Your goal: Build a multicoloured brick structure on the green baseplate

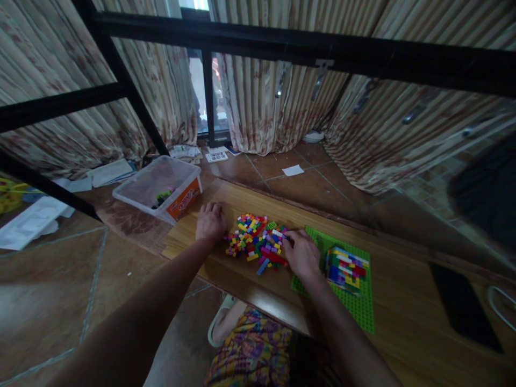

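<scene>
A pile of small multicoloured building bricks (252,236) lies on a wooden bench top. My left hand (212,221) rests on the wood at the pile's left edge, its fingers loosely bent and a little apart, with no brick visible in it. At the right edge of the pile, my right hand (301,251) has thumb and fingers pinched together. A small dark spot shows at those fingertips, too small to name. Beside this hand lies a green studded baseplate (365,314), partly covered by the wrist. On it stands a layered block of coloured bricks (347,270).
A clear plastic box (139,194) with an orange label and a few bricks inside stands beyond the bench's left end. A black phone-like slab (463,306) and a white cable (497,298) lie to the right. Black metal bars (258,35) cross in front of the curtains.
</scene>
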`<state>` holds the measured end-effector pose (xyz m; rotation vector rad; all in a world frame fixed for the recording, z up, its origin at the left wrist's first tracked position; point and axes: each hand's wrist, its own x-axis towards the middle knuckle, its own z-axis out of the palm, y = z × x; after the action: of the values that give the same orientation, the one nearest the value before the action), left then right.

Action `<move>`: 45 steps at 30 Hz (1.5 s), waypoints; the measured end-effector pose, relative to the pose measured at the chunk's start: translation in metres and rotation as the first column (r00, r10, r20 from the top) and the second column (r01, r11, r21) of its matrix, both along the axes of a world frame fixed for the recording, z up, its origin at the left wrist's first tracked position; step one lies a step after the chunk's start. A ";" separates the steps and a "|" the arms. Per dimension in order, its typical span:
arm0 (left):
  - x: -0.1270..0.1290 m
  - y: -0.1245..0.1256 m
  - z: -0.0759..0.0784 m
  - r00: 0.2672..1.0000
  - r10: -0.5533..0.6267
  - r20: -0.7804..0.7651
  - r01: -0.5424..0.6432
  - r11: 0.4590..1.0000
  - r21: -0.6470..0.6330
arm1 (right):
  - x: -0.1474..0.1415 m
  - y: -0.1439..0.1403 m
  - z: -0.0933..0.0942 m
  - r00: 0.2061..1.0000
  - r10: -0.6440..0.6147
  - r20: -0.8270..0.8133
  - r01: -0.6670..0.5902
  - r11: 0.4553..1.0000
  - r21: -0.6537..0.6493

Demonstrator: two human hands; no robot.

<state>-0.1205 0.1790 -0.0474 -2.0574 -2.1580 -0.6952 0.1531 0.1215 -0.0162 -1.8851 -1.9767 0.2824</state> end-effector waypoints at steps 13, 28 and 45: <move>-0.005 0.003 0.001 0.998 -0.037 -0.049 0.039 0.999 0.038 | -0.020 0.010 0.013 0.990 -0.100 0.097 0.114 0.982 -0.153; -0.006 0.003 0.001 0.995 -0.061 -0.077 0.064 0.997 0.033 | 0.007 -0.014 0.017 0.992 -0.096 -0.086 0.096 0.995 -0.006; -0.006 0.003 -0.001 0.999 -0.044 -0.028 0.045 0.998 0.040 | -0.014 0.006 0.014 0.992 0.006 0.127 0.007 0.995 -0.097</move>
<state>-0.1263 0.1823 -0.0482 -2.0881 -2.0720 -0.7058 0.1395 0.1278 -0.0027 -2.0103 -2.0799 0.2689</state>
